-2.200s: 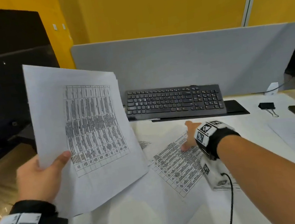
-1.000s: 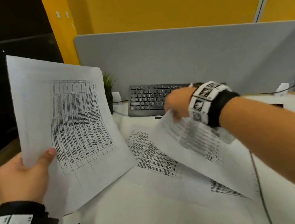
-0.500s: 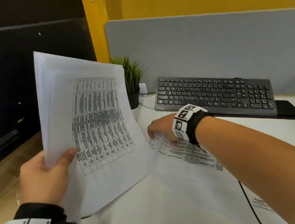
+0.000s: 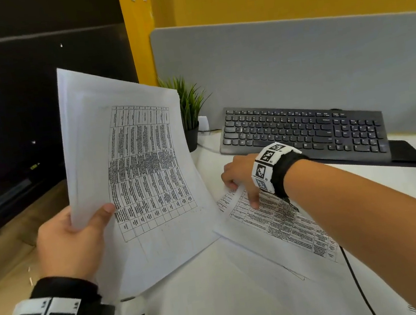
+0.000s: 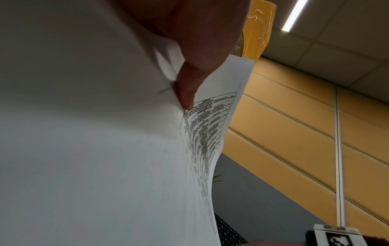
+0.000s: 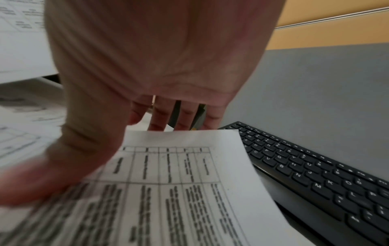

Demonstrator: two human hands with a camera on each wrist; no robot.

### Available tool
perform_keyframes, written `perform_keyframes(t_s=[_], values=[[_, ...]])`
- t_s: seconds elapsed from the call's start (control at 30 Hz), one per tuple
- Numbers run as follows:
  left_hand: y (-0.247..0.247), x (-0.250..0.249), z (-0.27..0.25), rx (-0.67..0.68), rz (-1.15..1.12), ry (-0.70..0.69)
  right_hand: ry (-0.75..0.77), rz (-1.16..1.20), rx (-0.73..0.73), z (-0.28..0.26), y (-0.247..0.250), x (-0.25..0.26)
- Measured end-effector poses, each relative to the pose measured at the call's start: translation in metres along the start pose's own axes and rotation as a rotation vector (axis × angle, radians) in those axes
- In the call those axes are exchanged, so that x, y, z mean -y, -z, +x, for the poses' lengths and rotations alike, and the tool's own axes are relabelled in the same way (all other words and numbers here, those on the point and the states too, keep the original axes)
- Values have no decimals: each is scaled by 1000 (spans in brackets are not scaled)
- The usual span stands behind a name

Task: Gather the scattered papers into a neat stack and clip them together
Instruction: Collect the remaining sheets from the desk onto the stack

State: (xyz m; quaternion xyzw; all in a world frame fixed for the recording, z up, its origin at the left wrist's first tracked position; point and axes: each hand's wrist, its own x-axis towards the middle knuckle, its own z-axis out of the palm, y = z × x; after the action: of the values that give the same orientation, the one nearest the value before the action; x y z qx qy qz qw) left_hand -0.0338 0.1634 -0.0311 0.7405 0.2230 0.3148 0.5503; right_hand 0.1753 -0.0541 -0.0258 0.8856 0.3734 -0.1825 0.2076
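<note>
Left hand (image 4: 67, 246) pinches raised stack (image 4: 134, 173); right hand (image 4: 238, 174) pinches desk sheet (image 4: 276, 217); keyboard (image 4: 304, 130), potted plant (image 4: 191, 111) behind.

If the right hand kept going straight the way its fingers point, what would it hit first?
Probably the held papers in the left hand; the right hand points leftward at their lower edge, though depth is uncertain.

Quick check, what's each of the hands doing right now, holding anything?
Left hand: grips the raised sheaf of papers, thumb on the front.
Right hand: pinches the far edge of a printed sheet lying on the desk, thumb on top.
</note>
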Motion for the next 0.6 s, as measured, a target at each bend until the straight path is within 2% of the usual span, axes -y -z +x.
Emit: perform_keyframes(t_s=[0.23,0.4,0.47,0.6], values=[[1,-2,-4,-10,3,40,-164,-111,-35,-25,-9,-18],[0,-9,-15,-26,-45,45,-295,-50,-206,-103,16,-64],[-2,-11,-17,-23,-47,33,-317,-156,-223,-138,31,-81],[-8,-15,-10,43,-41,46,-241,-542,-94,-192,61,-82]])
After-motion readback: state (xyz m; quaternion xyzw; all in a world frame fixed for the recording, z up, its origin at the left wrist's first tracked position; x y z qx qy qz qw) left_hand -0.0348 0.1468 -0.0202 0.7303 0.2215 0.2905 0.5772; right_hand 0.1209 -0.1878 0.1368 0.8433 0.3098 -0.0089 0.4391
